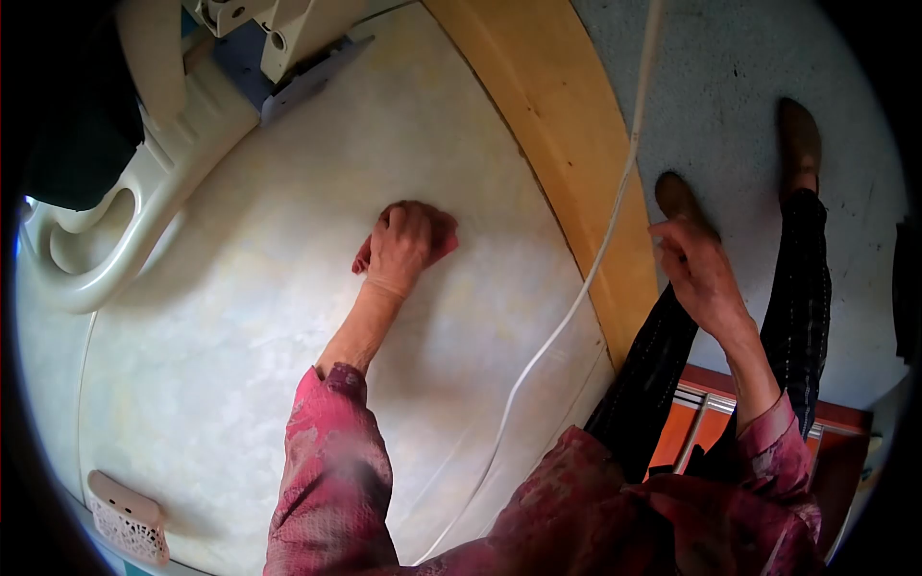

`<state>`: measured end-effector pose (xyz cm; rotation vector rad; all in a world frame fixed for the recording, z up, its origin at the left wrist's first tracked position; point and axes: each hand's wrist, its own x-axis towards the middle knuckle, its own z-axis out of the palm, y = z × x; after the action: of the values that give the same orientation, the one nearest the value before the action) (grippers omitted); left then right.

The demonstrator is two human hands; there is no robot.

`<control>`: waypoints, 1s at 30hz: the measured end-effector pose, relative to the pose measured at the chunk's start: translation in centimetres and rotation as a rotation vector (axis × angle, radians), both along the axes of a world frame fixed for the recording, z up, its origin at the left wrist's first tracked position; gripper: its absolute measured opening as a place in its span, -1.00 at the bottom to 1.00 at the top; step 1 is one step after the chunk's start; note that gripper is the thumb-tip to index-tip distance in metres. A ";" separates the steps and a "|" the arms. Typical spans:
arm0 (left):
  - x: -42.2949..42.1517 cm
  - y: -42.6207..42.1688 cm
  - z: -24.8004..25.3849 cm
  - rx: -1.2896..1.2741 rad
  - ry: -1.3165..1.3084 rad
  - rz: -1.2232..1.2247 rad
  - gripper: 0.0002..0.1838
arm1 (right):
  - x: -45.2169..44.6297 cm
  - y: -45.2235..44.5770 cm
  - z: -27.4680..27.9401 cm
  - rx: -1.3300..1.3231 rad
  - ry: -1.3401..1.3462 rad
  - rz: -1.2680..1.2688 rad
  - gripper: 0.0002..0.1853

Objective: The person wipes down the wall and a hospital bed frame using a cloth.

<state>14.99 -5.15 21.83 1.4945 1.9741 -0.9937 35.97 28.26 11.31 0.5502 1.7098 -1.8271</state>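
Around nine o'clock is a glossy cream plastic panel with a looped opening [91, 290]; at eight o'clock, near the edge of the view, is a pale plastic piece with a lattice of holes [130, 523]. A cream bracket with round holes [288, 43] is at eleven o'clock. Just off centre toward ten o'clock, the left hand [399, 245] grasps a crumpled dark red cloth [444, 233], fingers bent over it, pressed on a pale marbled surface [240, 317]. A white cable [552, 338] curves from one o'clock down to six, beside a yellow-brown wooden strip [547, 91] along the surface's edge. At three o'clock the right hand [706, 278] hangs above the grey floor [720, 96], fingers loosely curled and holding nothing. Two brown shoes [799, 139] are at two o'clock.
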 end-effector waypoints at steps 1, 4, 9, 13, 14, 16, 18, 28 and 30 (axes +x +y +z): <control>0.4 0.3 0.8 0.021 -0.021 0.012 -0.79 | 0.1 0.0 0.0 -0.010 -0.007 0.004 -0.78; 0.2 0.8 1.2 0.049 -0.055 -0.006 -0.80 | 0.2 0.0 0.2 -0.025 -0.023 -0.070 -0.78; -0.5 0.4 -0.9 -0.036 -0.057 0.012 -0.75 | 0.2 0.3 0.2 -0.028 -0.003 -0.074 -0.79; -0.3 0.9 -1.5 -0.006 -0.029 0.076 -0.81 | 0.0 0.7 0.5 -0.045 -0.057 -0.058 -0.80; 0.0 1.0 -1.0 0.013 -0.031 0.062 -0.81 | 0.1 0.7 0.5 -0.042 -0.055 -0.059 -0.80; 0.7 0.8 0.6 0.023 -0.029 0.053 -0.81 | 0.4 0.4 0.4 -0.031 -0.009 -0.049 -0.80; 1.1 -0.1 2.4 -0.032 0.003 0.007 -0.80 | 0.6 0.1 0.4 -0.039 0.005 -0.059 -0.80; -1.9 0.5 -3.9 -0.178 0.015 0.088 -0.77 | 0.4 -0.2 0.3 -0.006 0.017 -0.058 -0.80; -1.3 0.2 -2.7 -0.116 0.038 0.082 -0.74 | 0.4 -0.1 0.5 -0.008 0.012 -0.021 -0.80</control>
<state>13.67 -4.95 19.18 1.3311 1.9523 -1.0884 36.34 28.21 11.79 0.5573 1.7102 -1.8547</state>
